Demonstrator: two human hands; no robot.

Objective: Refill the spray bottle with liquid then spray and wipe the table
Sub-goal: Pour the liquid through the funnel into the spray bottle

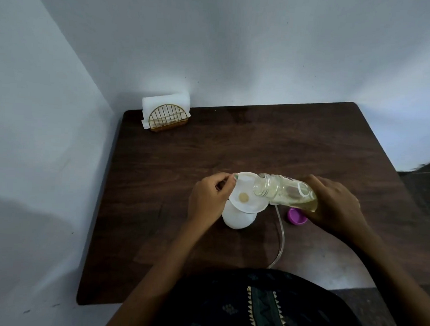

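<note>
A white spray bottle body (238,217) stands on the dark wooden table (234,144) with a white funnel (245,188) seated in its neck. My left hand (211,199) pinches the funnel's left rim. My right hand (335,205) grips a clear bottle (284,192) holding yellowish liquid. That bottle is tilted, its open mouth over the funnel's right edge. A little yellowish liquid shows at the funnel's centre. A clear dip tube (353,245) of the spray head lies on the table toward me; the spray head itself is hidden.
A purple cap (296,215) lies on the table just under my right hand. A gold wire holder with white napkins (165,114) stands at the far left corner against the wall. Walls close in at the back and left.
</note>
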